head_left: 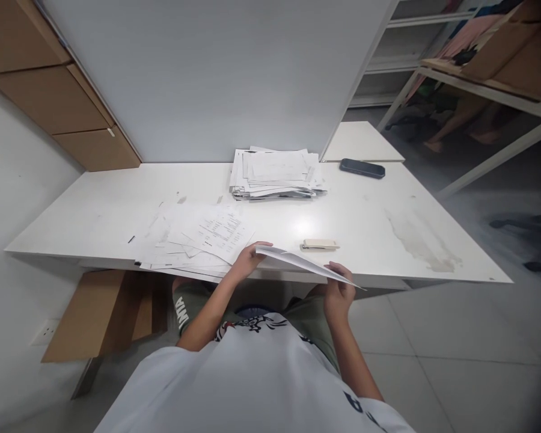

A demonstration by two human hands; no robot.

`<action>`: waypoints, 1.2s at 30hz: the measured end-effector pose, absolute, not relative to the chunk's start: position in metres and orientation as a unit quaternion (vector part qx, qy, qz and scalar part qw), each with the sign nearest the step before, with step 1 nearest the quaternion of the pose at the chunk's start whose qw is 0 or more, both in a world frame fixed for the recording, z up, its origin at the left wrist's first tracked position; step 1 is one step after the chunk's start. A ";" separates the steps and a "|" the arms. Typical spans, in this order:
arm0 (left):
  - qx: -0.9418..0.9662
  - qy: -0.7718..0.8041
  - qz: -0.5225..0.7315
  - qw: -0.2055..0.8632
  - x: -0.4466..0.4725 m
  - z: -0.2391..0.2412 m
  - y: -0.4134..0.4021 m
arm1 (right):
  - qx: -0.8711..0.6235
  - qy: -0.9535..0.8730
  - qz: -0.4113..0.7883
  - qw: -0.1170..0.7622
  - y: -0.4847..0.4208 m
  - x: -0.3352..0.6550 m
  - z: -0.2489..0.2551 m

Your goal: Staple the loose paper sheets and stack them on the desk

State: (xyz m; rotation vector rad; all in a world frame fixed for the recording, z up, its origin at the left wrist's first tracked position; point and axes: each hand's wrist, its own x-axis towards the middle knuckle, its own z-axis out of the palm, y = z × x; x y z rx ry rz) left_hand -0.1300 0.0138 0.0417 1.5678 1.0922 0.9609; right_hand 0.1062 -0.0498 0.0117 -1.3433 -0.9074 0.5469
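Observation:
Between my two hands is a thin sheaf of white paper (pixel 304 264), tilted up and seen nearly edge-on above the table's front edge. My left hand (pixel 247 261) grips its left end, fingers behind and thumb hidden in part. At the opposite end my right hand (pixel 339 293) is closed round the paper. Just beyond the sheaf lies a cream stapler (pixel 320 244), touched by neither hand. Loose printed sheets (pixel 211 231) spread over the table left of my left hand, some reaching the front edge.
A thick stack of papers (pixel 277 171) sits at the back of the white table (pixel 103 210), against a grey panel (pixel 225 78). A dark phone (pixel 362 168) lies right of it. Cardboard boxes (pixel 63 99) stand at the left, and an open carton (pixel 90 313) is below. Another person's legs (pixel 455 123) show at right.

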 end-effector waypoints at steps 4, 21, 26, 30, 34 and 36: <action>0.651 0.442 0.392 0.476 -0.129 0.039 0.014 | -0.590 -0.401 0.248 0.655 -0.050 0.105 0.011; 0.489 0.681 0.413 0.356 -0.166 0.060 -0.025 | -0.599 -0.547 0.171 0.559 -0.018 0.102 0.035; 0.559 0.654 0.371 0.350 -0.149 0.059 -0.004 | -0.599 -0.658 0.047 0.454 0.005 0.136 0.024; 0.609 0.647 0.322 0.328 -0.140 0.060 0.003 | -0.577 -0.695 0.049 0.427 0.011 0.150 0.006; 0.643 0.628 0.306 0.314 -0.129 0.062 0.005 | -0.577 -0.715 0.005 0.394 0.009 0.151 -0.004; 0.653 0.625 0.306 0.299 -0.123 0.061 0.006 | -0.574 -0.728 -0.008 0.375 0.008 0.152 -0.005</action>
